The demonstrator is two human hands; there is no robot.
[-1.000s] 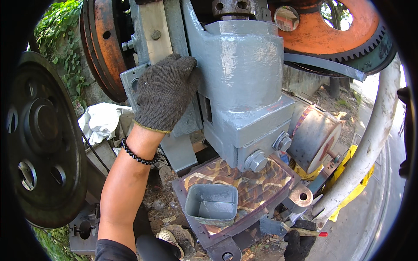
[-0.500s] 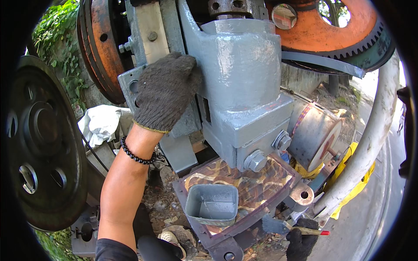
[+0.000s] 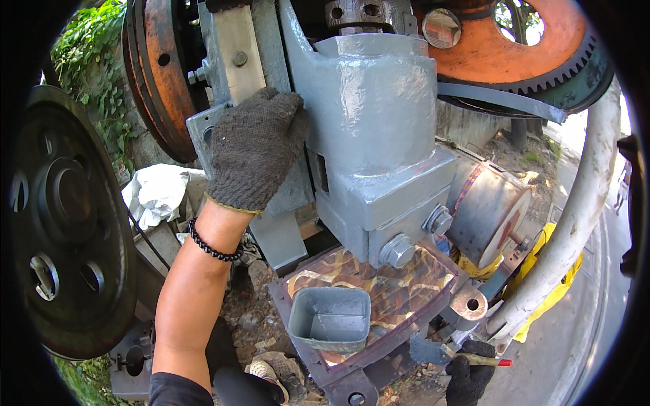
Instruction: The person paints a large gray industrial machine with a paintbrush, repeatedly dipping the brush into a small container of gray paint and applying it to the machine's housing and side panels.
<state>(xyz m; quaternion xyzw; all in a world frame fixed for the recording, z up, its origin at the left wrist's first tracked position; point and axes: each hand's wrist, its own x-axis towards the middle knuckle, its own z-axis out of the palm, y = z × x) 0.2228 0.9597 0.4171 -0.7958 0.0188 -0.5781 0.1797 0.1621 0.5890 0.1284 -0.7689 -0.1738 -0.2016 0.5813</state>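
While the brush [image 3: 428, 351] is held by the right hand [image 3: 468, 373], the block [image 3: 379, 108] seems painted, 1 strip [image 3: 232, 37] left bare; any grip by the left hand [image 3: 254, 150] cannot be told.

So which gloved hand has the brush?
The right hand, at lower right: the brush, its handle red at the end, is in its grip. The left hand is up at the grey machine, no brush showing in it.
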